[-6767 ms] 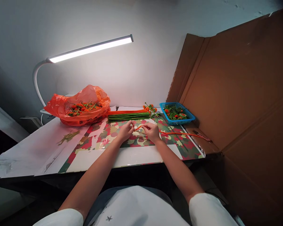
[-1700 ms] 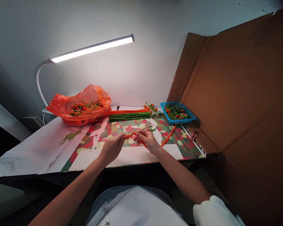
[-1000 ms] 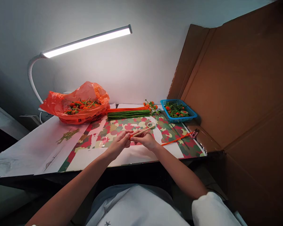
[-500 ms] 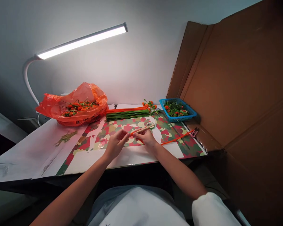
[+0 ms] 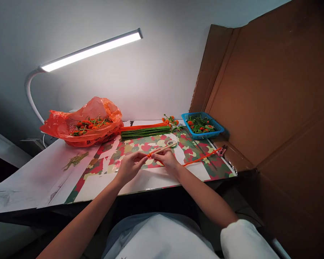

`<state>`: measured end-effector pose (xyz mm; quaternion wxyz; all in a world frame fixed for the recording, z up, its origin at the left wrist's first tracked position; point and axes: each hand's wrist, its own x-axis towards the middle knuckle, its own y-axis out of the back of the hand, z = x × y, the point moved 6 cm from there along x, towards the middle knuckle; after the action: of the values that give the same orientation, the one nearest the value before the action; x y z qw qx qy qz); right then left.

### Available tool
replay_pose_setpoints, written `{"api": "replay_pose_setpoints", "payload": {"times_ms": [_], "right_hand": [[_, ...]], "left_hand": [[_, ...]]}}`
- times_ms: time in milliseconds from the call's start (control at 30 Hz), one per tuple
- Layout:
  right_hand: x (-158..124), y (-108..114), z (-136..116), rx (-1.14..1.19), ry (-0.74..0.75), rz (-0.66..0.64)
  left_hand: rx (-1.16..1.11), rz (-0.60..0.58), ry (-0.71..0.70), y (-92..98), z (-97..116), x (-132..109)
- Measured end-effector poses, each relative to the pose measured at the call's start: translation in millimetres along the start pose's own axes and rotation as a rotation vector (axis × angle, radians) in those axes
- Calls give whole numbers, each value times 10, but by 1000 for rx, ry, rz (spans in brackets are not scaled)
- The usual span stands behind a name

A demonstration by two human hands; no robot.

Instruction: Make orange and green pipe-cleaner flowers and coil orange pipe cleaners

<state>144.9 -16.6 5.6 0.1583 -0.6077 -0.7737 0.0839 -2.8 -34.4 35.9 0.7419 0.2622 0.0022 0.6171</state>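
Observation:
In the head view a thin wooden stick (image 5: 164, 147) slants up to the right from between my hands. Orange pipe cleaner (image 5: 149, 155) is coiled round its lower left end. My left hand (image 5: 131, 165) pinches that coiled end between thumb and fingers. With thumb and fingers closed, my right hand (image 5: 167, 160) grips the stick and the pipe cleaner just beside it. An orange length (image 5: 201, 159) shows beyond my right wrist and reaches a pink clip (image 5: 221, 151). A pale ring (image 5: 172, 144), perhaps a tape roll, lies behind the stick's tip.
Behind my hands lie green pipe cleaners (image 5: 144, 132) and orange ones (image 5: 143, 126). An orange plastic bag (image 5: 108, 131) of flowers stands left, a blue basket (image 5: 217, 132) right. A lamp (image 5: 91, 50) hangs above; cardboard (image 5: 270, 90) walls the right side.
My left fingers have shifted slightly left and down along the coiled end, so more orange coil shows between my hands. The view has moved a little; both hands keep their grip.

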Motion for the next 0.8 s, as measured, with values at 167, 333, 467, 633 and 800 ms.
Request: {"api": "replay_pose_setpoints", "payload": {"times_ms": [167, 333, 467, 633, 800], "right_hand": [[-6, -32, -58, -33, 30, -31], [-27, -52, -81, -49, 50, -80], [-60, -61, -62, -57, 48, -121], [-90, -70, -40, -101, 38, -146], [-69, -55, -29, -129, 44, -85]], "left_hand": [[-129, -96, 120, -11, -49, 22], [-244, -156, 219, -47, -126, -16], [-307, -215, 280, -111, -186, -25], [-307, -289, 320, -122, -207, -7], [-218, -217, 232, -99, -167, 17]]}}
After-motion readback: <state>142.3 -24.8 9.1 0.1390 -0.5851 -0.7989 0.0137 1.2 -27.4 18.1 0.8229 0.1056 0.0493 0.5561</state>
